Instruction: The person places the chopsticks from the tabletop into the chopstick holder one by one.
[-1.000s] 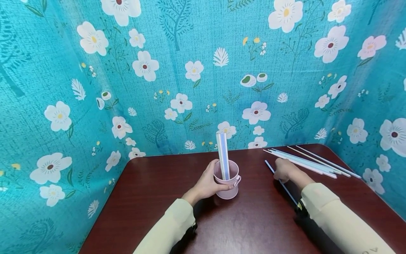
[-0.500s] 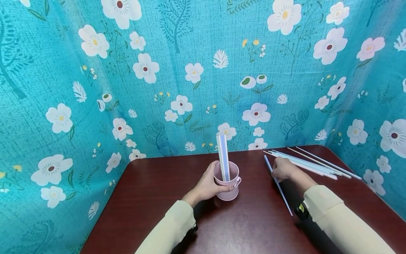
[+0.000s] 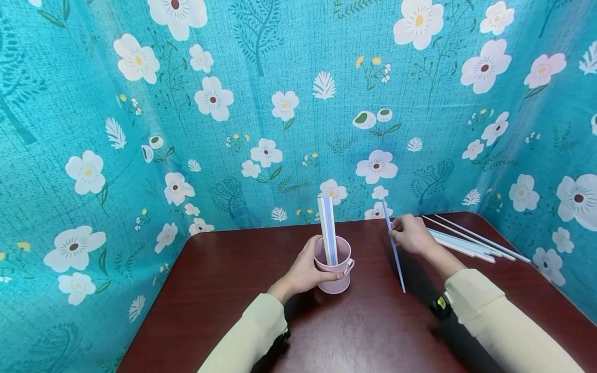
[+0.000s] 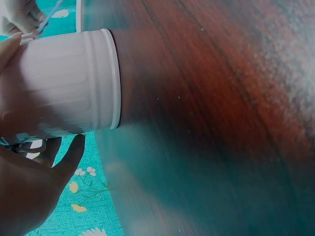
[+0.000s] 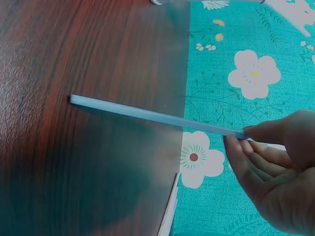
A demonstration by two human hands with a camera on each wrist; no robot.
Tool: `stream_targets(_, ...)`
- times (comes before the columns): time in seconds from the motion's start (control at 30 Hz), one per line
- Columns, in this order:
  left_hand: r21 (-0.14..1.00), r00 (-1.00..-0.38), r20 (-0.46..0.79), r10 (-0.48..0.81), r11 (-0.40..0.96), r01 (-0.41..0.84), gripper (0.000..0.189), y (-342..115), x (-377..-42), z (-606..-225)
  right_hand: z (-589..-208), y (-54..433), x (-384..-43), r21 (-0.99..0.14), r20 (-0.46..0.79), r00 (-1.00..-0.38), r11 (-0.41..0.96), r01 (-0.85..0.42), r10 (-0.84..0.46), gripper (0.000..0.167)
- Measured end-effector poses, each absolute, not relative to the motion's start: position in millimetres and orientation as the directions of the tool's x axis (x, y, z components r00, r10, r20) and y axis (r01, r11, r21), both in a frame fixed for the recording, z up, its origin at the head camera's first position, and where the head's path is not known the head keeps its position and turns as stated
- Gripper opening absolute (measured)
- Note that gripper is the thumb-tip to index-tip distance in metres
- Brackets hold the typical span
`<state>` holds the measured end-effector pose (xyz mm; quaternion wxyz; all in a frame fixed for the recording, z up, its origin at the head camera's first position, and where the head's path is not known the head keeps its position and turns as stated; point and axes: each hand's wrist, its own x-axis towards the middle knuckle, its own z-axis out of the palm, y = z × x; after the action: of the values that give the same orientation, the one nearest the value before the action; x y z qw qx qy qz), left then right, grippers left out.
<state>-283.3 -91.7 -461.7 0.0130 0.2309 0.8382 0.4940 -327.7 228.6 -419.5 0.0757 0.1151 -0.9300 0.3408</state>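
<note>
My left hand (image 3: 303,272) grips a small pink metal bucket (image 3: 335,286) standing on the table. Thumb and fingers wrap its near-left side, and the bucket's wall (image 4: 64,83) fills much of the left wrist view. Inside leans an upright bundle of white and blue sticks (image 3: 328,228). To the right of the bucket, my right hand (image 3: 410,235) pinches a thin blue stick (image 3: 397,261) near its upper part. That stick tilts, lower end toward me. In the right wrist view, thumb and fingertips hold one end of the blue stick (image 5: 152,115).
Several loose sticks (image 3: 462,243), pale blue, white and cream, lie fanned out at the back right of the dark red-brown table (image 3: 224,290). A turquoise floral cloth (image 3: 298,129) hangs behind the table and along its sides.
My right hand has raised the blue stick from lying along the table to a tilted stance, its far end rising and shifting slightly left. The left hand and bucket stay put.
</note>
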Motion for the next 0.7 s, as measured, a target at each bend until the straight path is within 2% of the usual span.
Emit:
stream_targets(0.2, 0.838, -0.895, 0.204, 0.397, 0.402, 0.369, 0.099, -92, -283, -461, -409, 221, -327, -0.56, 0.339, -0.933, 0.77, -0.305, -0.123, 0.008)
stream_targets(0.4, 0.833, -0.891, 0.212, 0.401, 0.402, 0.379, 0.097, -93, -285, -461, -392, 213, -324, -0.587, 0.388, -0.917, 0.742, -0.323, -0.093, 0.01)
stream_targets(0.7, 0.808, -0.889, 0.231, 0.396, 0.43, 0.402, 0.097, -93, -287, -462, -358, 194, -322, -0.611, 0.504, -0.863, 0.689, -0.39, -0.042, 0.015)
